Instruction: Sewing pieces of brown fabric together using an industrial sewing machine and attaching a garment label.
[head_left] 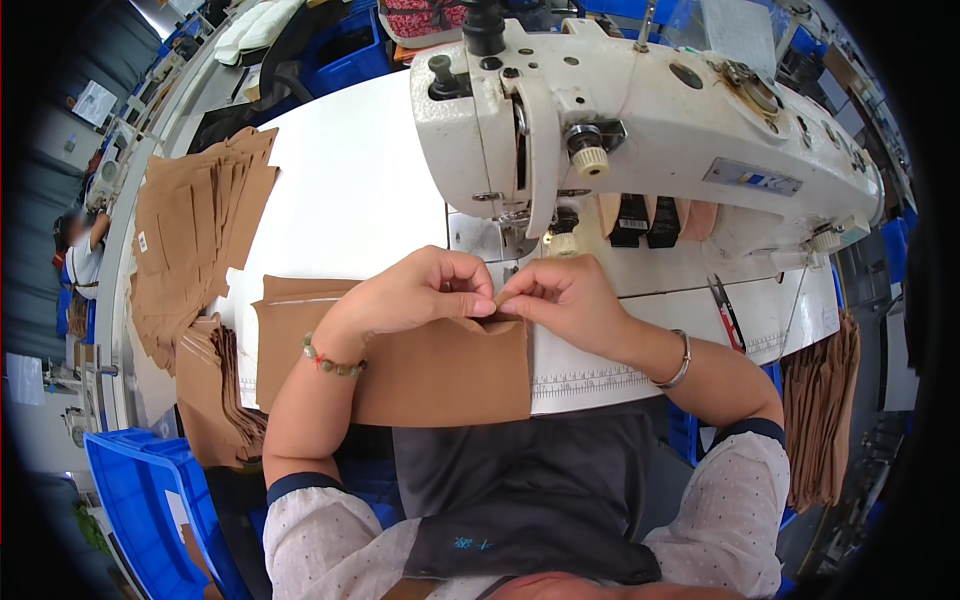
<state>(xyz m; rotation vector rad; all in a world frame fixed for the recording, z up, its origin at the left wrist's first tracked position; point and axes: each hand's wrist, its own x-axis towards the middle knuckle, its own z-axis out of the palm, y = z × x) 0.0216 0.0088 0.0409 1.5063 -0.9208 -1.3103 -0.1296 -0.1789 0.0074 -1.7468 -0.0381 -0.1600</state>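
A tan brown fabric piece lies on the white table in front of a white sewing machine. My left hand and my right hand meet at its upper right edge, fingertips pinching the cloth just below the needle area. A bead bracelet circles my left wrist, a metal bangle my right. A second tan piece lies under the first, sticking out at the top left.
A large stack of tan cut pieces covers the table's left side. More tan pieces hang at the right. Small scissors lie on the machine bed. A blue bin stands lower left. Another person sits far left.
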